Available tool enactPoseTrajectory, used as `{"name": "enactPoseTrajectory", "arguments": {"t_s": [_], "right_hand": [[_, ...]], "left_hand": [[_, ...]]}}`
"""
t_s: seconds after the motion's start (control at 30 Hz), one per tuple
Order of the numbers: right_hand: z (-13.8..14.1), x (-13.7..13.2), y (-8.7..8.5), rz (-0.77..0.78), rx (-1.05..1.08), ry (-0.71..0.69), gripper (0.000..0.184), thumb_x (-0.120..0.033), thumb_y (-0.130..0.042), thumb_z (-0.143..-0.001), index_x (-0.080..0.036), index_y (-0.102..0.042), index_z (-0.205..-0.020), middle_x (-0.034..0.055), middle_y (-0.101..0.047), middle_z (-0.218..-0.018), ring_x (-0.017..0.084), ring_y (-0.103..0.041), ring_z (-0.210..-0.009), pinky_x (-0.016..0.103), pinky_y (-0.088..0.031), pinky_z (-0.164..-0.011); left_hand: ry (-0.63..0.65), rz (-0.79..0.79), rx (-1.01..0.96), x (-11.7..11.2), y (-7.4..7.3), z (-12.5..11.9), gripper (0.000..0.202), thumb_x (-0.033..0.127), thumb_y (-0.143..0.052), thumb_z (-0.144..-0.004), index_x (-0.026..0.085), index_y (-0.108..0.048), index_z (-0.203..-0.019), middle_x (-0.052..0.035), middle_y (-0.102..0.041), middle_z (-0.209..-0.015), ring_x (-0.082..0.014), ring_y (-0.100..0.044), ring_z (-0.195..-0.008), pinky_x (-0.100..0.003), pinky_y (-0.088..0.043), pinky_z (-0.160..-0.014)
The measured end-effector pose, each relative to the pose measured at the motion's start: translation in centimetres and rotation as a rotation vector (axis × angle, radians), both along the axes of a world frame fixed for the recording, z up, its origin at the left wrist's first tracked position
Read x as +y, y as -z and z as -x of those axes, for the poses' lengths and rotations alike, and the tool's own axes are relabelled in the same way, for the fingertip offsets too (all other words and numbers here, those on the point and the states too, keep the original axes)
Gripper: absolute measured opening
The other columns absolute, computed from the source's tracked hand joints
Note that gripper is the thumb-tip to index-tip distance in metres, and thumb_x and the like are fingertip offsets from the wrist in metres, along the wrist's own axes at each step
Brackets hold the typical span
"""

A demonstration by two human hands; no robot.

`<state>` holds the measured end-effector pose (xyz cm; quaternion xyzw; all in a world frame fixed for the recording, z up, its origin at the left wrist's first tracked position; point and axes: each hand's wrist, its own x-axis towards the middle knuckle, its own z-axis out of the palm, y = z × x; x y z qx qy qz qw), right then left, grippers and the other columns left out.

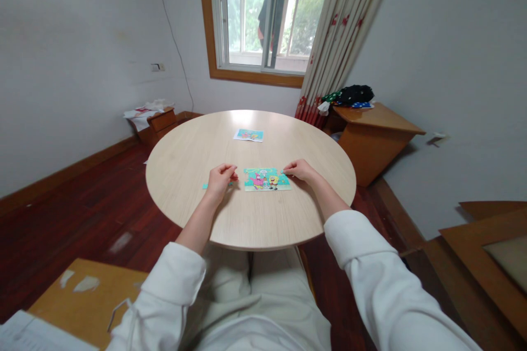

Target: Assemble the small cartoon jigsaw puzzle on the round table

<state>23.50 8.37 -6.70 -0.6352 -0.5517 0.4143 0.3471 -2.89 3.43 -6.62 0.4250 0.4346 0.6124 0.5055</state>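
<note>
A partly joined jigsaw puzzle [267,181] with a pink starfish and a yellow sponge figure lies flat near the middle of the round table [263,225]. At its upper right corner, my right hand [301,170] pinches a small puzzle piece [282,172], mostly covered by the fingertips. My left hand [222,178] hovers just left of the puzzle, fingers curled and thumb closed against them; whatever is in them is too small to make out. Under and beside that hand lie loose teal pieces [205,186], partly hidden by it.
A printed picture sheet [249,135] with the same figures lies farther back on the table. Beyond stand a window [263,11] and a curtain [349,22]. Wooden cabinets [374,137] and clothes [354,96] are at right. A wooden stool-like surface [86,296] is at lower left.
</note>
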Motion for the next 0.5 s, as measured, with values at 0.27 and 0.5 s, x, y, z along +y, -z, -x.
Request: {"name": "enactPoseTrajectory", "arguments": {"t_s": [0.27, 0.5], "right_hand": [[0.0, 0.07, -0.1, 0.008, -0.033, -0.002, 0.011, -0.009, -0.072, -0.058, -0.011, -0.061, -0.055, -0.0011, -0.057, -0.047, 0.007, -0.048, -0.046, 0.018, -0.036, -0.047], [-0.11, -0.02, 0.0, -0.013, -0.025, -0.009, 0.012, -0.011, -0.073, -0.058, -0.011, -0.061, -0.057, 0.0001, -0.058, -0.05, 0.008, -0.05, -0.048, 0.018, -0.037, -0.048]], "left_hand": [[-0.002, 0.006, -0.007, -0.07, -0.04, -0.03, 0.029, 0.035, -0.072, -0.055, 0.012, -0.059, -0.067, 0.0027, -0.053, -0.05, -0.008, -0.05, -0.047, -0.023, -0.045, -0.051], [-0.003, 0.007, 0.007, -0.06, -0.03, 0.01, 0.028, 0.035, -0.071, -0.057, 0.012, -0.059, -0.067, 0.0025, -0.053, -0.05, -0.0081, -0.051, -0.048, -0.023, -0.045, -0.052]]}}
